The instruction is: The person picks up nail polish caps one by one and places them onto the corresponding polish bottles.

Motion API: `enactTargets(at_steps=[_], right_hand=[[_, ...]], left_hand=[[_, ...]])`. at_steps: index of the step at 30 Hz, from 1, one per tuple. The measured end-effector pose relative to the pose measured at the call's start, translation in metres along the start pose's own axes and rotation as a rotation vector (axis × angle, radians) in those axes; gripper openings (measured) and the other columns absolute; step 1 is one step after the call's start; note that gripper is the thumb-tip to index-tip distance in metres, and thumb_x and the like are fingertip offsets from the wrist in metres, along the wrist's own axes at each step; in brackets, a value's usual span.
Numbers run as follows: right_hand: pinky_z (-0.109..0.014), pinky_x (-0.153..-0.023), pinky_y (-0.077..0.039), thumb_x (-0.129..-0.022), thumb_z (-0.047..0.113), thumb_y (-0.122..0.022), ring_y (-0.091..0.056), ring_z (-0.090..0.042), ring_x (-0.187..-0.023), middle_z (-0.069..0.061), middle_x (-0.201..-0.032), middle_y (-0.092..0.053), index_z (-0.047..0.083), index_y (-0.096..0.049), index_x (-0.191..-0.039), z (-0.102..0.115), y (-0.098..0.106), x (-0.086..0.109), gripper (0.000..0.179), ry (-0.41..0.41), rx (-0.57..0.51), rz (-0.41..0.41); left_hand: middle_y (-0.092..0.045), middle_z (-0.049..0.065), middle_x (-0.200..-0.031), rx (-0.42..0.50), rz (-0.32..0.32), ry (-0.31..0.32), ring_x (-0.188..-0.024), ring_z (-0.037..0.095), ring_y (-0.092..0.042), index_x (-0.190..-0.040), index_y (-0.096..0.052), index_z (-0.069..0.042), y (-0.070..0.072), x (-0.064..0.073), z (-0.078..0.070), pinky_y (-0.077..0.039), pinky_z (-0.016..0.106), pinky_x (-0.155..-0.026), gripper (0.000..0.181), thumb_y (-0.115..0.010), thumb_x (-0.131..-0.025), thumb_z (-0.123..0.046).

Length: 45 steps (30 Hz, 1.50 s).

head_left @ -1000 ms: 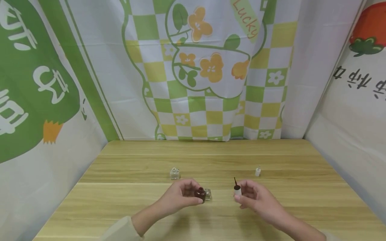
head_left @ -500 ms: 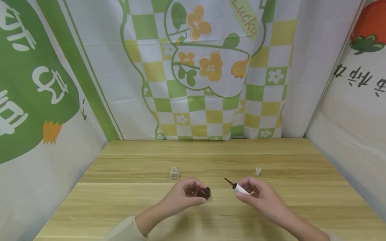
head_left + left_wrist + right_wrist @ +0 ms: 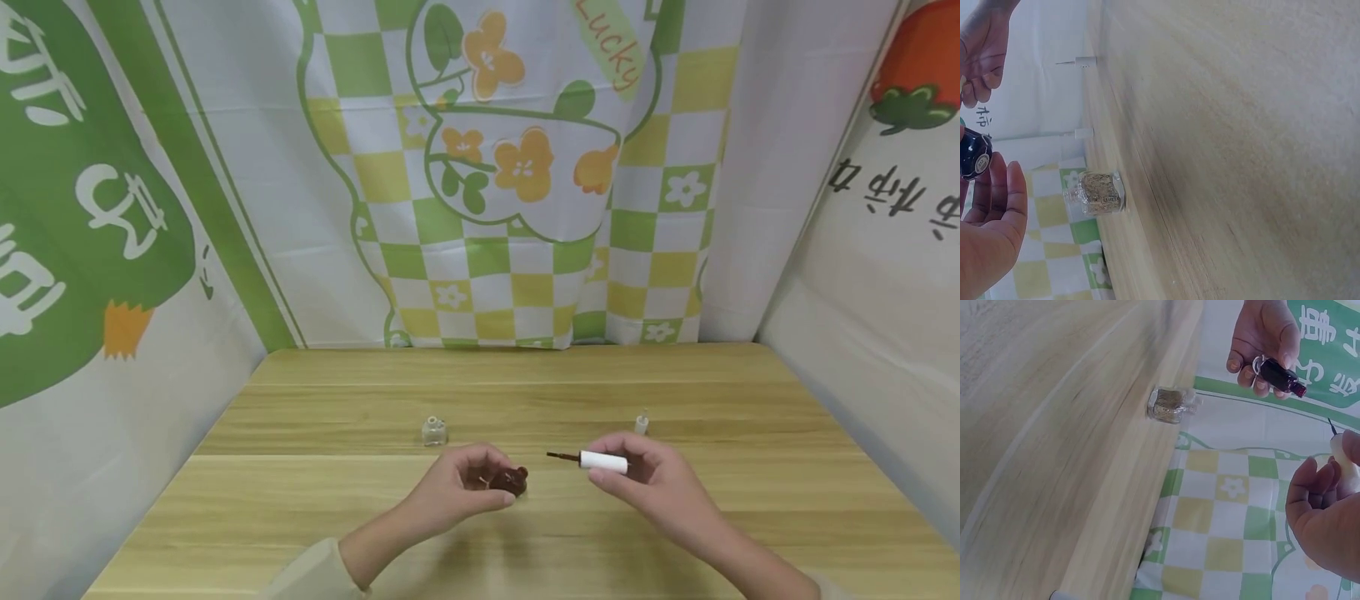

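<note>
My left hand point(image 3: 457, 483) grips a small dark red nail polish bottle point(image 3: 510, 481), tilted with its uncapped neck toward the right. In the right wrist view the same bottle point(image 3: 1277, 376) lies across the fingers, its red neck bare. My right hand point(image 3: 648, 475) pinches the white cap point(image 3: 603, 462) of a nail polish brush. Its dark-coated bristles point(image 3: 561, 456) point left toward the bottle's neck, with a gap between them. In the left wrist view a glitter-filled glass bottle point(image 3: 1100, 194) stands on the table beyond the left hand.
A clear glass bottle point(image 3: 434, 432) stands uncapped on the wooden table point(image 3: 337, 500), behind my left hand. Behind the right hand stands a white brush cap point(image 3: 642, 425), bristles up. Two such caps show in the left wrist view, one being this white cap point(image 3: 1086, 61). Printed curtains surround the table.
My right hand has turned the brush from upright to level, bristles now pointing left. The left hand has tipped the dark red bottle to the right and shifted slightly right.
</note>
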State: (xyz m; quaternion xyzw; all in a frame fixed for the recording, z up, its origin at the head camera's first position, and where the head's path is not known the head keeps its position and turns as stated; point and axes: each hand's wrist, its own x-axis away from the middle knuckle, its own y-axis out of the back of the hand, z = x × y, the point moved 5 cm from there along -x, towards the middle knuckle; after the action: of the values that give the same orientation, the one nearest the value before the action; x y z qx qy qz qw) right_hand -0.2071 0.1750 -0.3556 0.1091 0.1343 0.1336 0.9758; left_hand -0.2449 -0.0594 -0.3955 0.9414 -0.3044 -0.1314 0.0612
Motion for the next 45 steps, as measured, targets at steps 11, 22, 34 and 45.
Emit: enactTargets(at_steps=[11, 22, 34, 45], right_hand=[[-0.034, -0.077, -0.056, -0.087, 0.004, -0.071, -0.065, -0.020, -0.088, -0.017, -0.104, -0.062, -0.007, -0.061, -0.108, 0.002, -0.008, -0.003, 0.027, -0.029, -0.109, 0.023], [-0.035, -0.077, -0.057, -0.087, 0.005, -0.071, -0.064, -0.020, -0.088, -0.021, -0.109, -0.060, -0.004, -0.065, -0.105, 0.001, -0.014, -0.005, 0.021, 0.016, -0.123, 0.061], [-0.032, -0.076, -0.056, -0.090, 0.005, -0.068, -0.063, -0.021, -0.087, -0.016, -0.105, -0.059, -0.011, -0.061, -0.109, 0.003, -0.021, -0.005, 0.026, 0.011, -0.115, 0.116], [-0.032, -0.076, -0.056, -0.088, 0.004, -0.070, -0.065, -0.020, -0.087, -0.019, -0.104, -0.060, -0.008, -0.062, -0.108, 0.000, -0.024, -0.007, 0.025, 0.022, -0.087, 0.137]], left_hand=[[-0.067, 0.009, -0.101, 0.018, -0.007, -0.005, -0.087, 0.015, -0.063, -0.104, -0.064, 0.002, -0.001, 0.001, 0.002, -0.055, 0.029, -0.078, 0.025, -0.074, -0.082, -0.004], [-0.067, 0.011, -0.102, 0.048, 0.027, -0.017, -0.087, 0.014, -0.062, -0.106, -0.064, 0.003, -0.004, 0.002, 0.001, -0.055, 0.026, -0.076, 0.025, -0.073, -0.083, -0.004], [-0.069, 0.012, -0.103, 0.051, 0.051, -0.022, -0.086, 0.015, -0.063, -0.106, -0.064, 0.002, -0.008, 0.002, -0.001, -0.054, 0.026, -0.076, 0.024, -0.072, -0.084, -0.004], [-0.068, 0.009, -0.099, 0.053, 0.045, -0.011, -0.084, 0.014, -0.063, -0.105, -0.064, 0.002, -0.010, 0.002, 0.000, -0.055, 0.025, -0.074, 0.024, -0.073, -0.083, -0.003]])
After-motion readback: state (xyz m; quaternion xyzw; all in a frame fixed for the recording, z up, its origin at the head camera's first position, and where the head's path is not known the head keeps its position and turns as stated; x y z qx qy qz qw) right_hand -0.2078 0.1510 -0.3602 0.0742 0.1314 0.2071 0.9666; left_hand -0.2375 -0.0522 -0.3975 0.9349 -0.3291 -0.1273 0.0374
